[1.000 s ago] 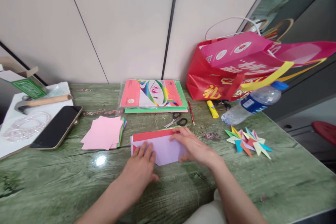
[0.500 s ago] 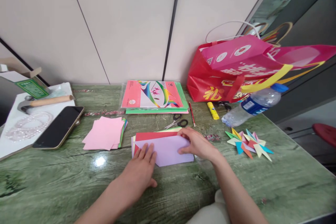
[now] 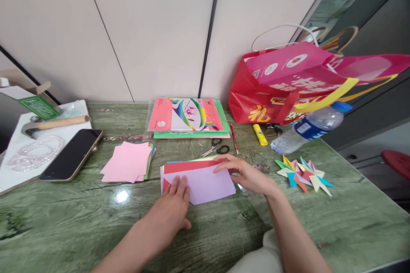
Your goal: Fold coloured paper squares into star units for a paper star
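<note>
Smooth matt lilac paper, glossy wood-grained green tabletop, clear plastic bottle, shiny metal scissor blades

Red bag, blue-capped bottle, black phone

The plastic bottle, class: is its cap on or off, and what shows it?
On: the blue cap sits over the neck end of the plastic bottle; how tightly, I cannot tell.

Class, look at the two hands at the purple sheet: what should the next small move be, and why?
Probably the right hand should nudge the purple sheet square with the red sheet beneath: its upper edge slants across the red, while the left hand rests on its left part.
</note>
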The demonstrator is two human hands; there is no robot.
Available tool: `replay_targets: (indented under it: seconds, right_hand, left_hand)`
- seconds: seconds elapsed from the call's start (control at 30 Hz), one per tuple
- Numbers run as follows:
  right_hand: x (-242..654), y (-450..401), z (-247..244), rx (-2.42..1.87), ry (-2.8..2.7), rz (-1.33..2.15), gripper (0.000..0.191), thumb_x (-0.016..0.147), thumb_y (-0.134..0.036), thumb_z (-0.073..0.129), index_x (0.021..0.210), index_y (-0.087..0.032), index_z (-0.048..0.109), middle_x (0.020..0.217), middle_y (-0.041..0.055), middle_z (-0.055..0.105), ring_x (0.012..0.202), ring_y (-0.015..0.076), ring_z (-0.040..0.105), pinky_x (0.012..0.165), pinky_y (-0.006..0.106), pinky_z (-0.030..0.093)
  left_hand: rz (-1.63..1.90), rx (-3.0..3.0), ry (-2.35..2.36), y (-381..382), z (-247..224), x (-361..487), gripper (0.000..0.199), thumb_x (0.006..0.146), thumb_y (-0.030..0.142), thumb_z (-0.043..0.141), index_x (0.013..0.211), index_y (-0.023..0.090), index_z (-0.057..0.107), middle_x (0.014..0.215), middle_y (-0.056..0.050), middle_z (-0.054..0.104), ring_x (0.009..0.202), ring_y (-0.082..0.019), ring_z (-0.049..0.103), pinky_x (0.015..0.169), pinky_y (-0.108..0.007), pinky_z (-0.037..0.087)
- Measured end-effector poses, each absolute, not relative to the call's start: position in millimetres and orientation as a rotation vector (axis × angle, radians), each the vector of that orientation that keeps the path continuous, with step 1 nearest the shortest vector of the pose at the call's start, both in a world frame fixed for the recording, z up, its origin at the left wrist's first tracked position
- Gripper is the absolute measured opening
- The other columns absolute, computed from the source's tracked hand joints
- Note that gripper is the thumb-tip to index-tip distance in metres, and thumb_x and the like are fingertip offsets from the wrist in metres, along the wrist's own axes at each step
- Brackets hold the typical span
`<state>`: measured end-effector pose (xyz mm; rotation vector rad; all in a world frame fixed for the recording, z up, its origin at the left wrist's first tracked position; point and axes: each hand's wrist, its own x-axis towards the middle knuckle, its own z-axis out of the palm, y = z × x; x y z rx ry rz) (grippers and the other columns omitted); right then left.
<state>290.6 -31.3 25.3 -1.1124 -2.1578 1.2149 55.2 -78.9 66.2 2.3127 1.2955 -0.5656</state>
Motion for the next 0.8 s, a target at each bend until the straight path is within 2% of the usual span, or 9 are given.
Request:
replay_targets:
  seconds: [0.13, 0.33, 0.47, 0.63, 0.8]
  right_hand:
    - [286, -30, 20, -1.142, -2.161, 1.152, 0.021, 0.067, -0.010, 0.064, 0.083, -0.022, 0.068, 0.131, 0.0054, 0.038, 0.122, 0.0236, 0.037, 0.098, 0.038, 0.032]
    - [280, -31, 22, -1.110, -2.199, 1.151, 0.017, 0.059, -0.023, 0.074, 0.075, -0.021, 0.069, 0.130, 0.0056, 0.039, 0.119, 0.0260, 0.040, 0.098, 0.040, 0.033]
    - [277, -30, 18, -1.104, -2.199, 1.141, 0.017, 0.060, -0.030, 0.074, 0.073, -0.020, 0.067, 0.122, 0.0061, 0.047, 0.112, 0.0241, 0.046, 0.095, 0.038, 0.035]
    - [260, -22, -1, -1.293, -2.001, 0.908, 0.022, 0.067, -0.035, 0.068, 0.079, -0.017, 0.062, 0.098, 0.0072, 0.059, 0.090, 0.0202, 0.056, 0.079, 0.034, 0.043]
    - [249, -20, -9, -1.262, -2.009, 0.752, 0.026, 0.067, -0.035, 0.068, 0.083, -0.018, 0.058, 0.095, 0.0063, 0.058, 0.090, 0.0199, 0.054, 0.078, 0.033, 0.042]
  left_hand:
    - [-0.599, 2.346, 1.278, -83, 66, 58, 0.065, 0.071, 0.019, 0.064, 0.127, 0.001, 0.038, 0.138, -0.025, 0.022, 0.128, -0.031, 0.019, 0.102, -0.039, 0.026]
    - [-0.633, 2.345, 1.271, -85, 69, 60, 0.065, 0.069, 0.019, 0.066, 0.127, 0.006, 0.040, 0.139, -0.023, 0.023, 0.128, -0.033, 0.020, 0.101, -0.042, 0.029]
    - [-0.640, 2.306, 1.252, -83, 73, 60, 0.065, 0.071, 0.018, 0.064, 0.129, 0.004, 0.036, 0.140, -0.023, 0.018, 0.128, -0.032, 0.016, 0.104, -0.040, 0.024]
    - [-0.641, 2.275, 1.268, -85, 64, 60, 0.072, 0.070, 0.018, 0.066, 0.132, 0.007, 0.031, 0.142, -0.020, 0.017, 0.129, -0.032, 0.014, 0.103, -0.043, 0.025]
    - [-0.629, 2.314, 1.250, -86, 48, 61, 0.079, 0.065, 0.025, 0.070, 0.133, 0.011, 0.031, 0.143, -0.015, 0.017, 0.129, -0.035, 0.013, 0.101, -0.050, 0.026]
